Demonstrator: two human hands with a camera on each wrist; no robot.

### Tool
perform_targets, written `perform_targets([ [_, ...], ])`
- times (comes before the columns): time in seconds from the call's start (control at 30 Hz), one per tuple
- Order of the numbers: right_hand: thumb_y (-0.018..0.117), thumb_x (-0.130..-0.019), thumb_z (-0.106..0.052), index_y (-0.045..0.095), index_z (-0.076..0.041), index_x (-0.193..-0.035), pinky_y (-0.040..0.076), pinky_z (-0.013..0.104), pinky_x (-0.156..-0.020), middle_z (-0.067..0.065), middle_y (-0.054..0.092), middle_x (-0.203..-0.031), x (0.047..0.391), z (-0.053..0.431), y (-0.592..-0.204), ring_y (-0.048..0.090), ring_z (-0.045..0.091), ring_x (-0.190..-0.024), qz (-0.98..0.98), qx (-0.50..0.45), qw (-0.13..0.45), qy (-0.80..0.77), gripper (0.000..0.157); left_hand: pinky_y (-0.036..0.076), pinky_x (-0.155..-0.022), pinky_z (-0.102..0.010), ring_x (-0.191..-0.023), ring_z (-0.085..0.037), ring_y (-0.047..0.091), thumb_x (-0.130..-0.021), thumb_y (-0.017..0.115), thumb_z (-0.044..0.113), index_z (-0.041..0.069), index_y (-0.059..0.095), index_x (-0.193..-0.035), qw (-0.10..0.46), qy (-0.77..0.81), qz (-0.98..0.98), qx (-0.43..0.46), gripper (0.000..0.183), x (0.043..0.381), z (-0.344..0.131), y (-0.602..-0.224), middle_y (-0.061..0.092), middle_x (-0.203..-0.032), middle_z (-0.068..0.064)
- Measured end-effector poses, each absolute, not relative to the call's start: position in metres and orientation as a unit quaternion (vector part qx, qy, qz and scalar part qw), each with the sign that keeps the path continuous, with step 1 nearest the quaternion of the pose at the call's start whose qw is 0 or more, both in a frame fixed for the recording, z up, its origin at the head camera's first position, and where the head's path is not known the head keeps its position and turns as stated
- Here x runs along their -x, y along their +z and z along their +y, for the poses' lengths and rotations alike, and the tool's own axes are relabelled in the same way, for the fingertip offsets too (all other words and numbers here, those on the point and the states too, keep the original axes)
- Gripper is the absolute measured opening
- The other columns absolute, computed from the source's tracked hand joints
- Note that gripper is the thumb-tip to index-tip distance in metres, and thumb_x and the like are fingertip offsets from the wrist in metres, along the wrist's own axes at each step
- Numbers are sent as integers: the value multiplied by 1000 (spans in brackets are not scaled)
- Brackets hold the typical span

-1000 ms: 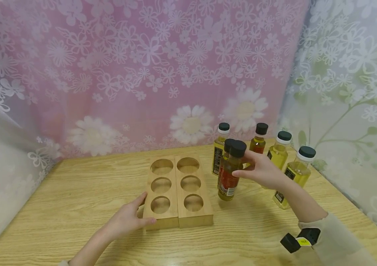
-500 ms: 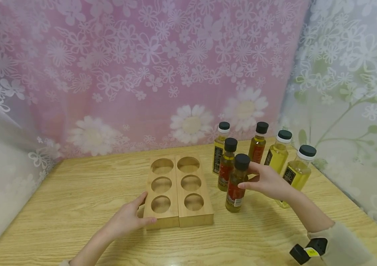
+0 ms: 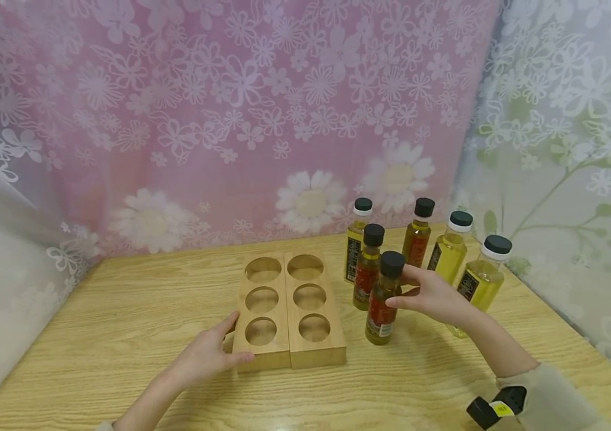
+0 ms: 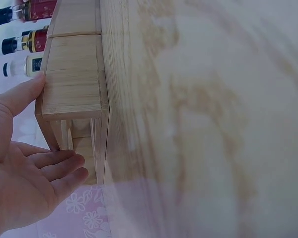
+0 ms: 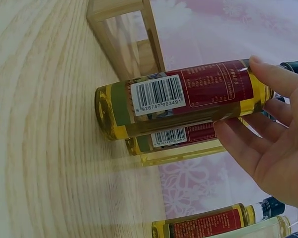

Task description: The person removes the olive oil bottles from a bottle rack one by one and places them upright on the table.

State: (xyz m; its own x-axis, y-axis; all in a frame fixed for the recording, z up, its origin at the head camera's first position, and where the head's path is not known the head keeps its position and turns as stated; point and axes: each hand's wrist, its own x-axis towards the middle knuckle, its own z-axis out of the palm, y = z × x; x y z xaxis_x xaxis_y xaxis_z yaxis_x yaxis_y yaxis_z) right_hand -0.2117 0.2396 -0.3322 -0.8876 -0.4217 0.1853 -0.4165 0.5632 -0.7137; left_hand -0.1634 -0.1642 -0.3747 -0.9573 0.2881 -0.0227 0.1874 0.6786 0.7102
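Observation:
My right hand (image 3: 435, 293) grips an oil bottle (image 3: 383, 314) with a black cap and red label, thumb on one side and fingers on the other. The bottle stands upright, right of the wooden bottle rack (image 3: 287, 347); the right wrist view shows its barcode and its base close to the table. Two box-like halves side by side make up the rack, with several round holes in its top. At the rack's near left corner is my left hand (image 3: 203, 353), thumb against the front and fingers loosely bent along the open left end, as the left wrist view shows.
Just behind the held bottle stands another red-label bottle (image 3: 367, 275), and a third red-label bottle (image 3: 417, 239) is farther back. Pale yellow oil bottles stand at the back (image 3: 354, 248) and to the right (image 3: 480, 281), near my right forearm. Floral curtains hang behind the table (image 3: 149, 293).
Over the past second my right hand has brought the held bottle nearer and slightly right, down toward the table, uncovering the red-label bottle behind it. My left hand has stayed at the rack.

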Motion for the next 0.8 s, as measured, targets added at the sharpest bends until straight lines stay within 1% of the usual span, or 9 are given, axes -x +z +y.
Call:
perform_targets([
  [0.23,68,-86,-25,44,0,-134,50,45,-82,18,56,-122,213,241,-332,52,38,-111,880,241,17,-410,60,35,-96,-56,-123,-42,41,-76,75,40,-7,24,-143,64,383,912,-134,96,167,-164,-375,42,-137,-23],
  [0.3,67,-87,-24,42,0,-135,49,46,-83,20,53,-125,212,241,-330,50,39,-113,878,237,18,-415,60,35,-96,-56,-123,-41,41,-76,75,40,-7,24,-143,68,385,911,-133,96,167,-164,-375,41,-138,-23],
  [0.37,65,-89,-23,41,1,-135,48,47,-84,21,52,-125,210,242,-327,49,39,-114,876,234,13,-421,58,36,-96,-56,-116,-36,50,-77,74,42,-5,24,-144,73,390,909,-129,96,166,-165,-376,39,-140,-23],
  [0.47,60,-92,-24,38,1,-137,49,44,-81,21,51,-126,204,244,-318,51,38,-112,881,222,-7,-418,55,35,-96,-56,-117,-36,50,-79,70,46,-3,25,-145,69,383,912,-127,94,166,-170,-375,38,-141,-22],
  [0.53,57,-94,-23,39,1,-137,50,40,-80,20,51,-127,200,244,-310,53,35,-110,886,220,-33,-407,52,36,-95,-56,-116,-38,50,-83,65,48,-3,25,-145,60,376,915,-132,89,166,-176,-373,38,-141,-21],
  [0.6,56,-95,-21,39,1,-137,50,36,-79,20,51,-127,195,243,-302,55,34,-107,891,221,-70,-390,50,36,-95,-57,-122,-44,41,-87,60,48,-3,26,-144,44,363,920,-139,84,166,-182,-368,40,-140,-21],
  [0.63,55,-95,-20,41,0,-136,50,35,-78,20,51,-127,193,243,-299,55,34,-106,892,223,-90,-383,48,35,-95,-58,-123,-45,39,-88,58,47,-3,26,-144,39,359,922,-142,82,165,-185,-365,40,-140,-21],
  [0.7,57,-94,-17,43,0,-134,50,38,-82,20,50,-127,189,241,-293,54,35,-108,893,226,-136,-366,46,35,-94,-58,-123,-46,38,-90,55,47,-2,25,-145,27,353,924,-144,79,164,-190,-358,39,-141,-21],
  [0.8,61,-91,-15,48,0,-131,45,49,-85,20,50,-126,180,234,-285,51,38,-110,889,229,-218,-331,44,34,-94,-60,-125,-45,37,-91,54,47,-1,25,-145,11,340,930,-142,78,161,-195,-349,37,-142,-20],
])
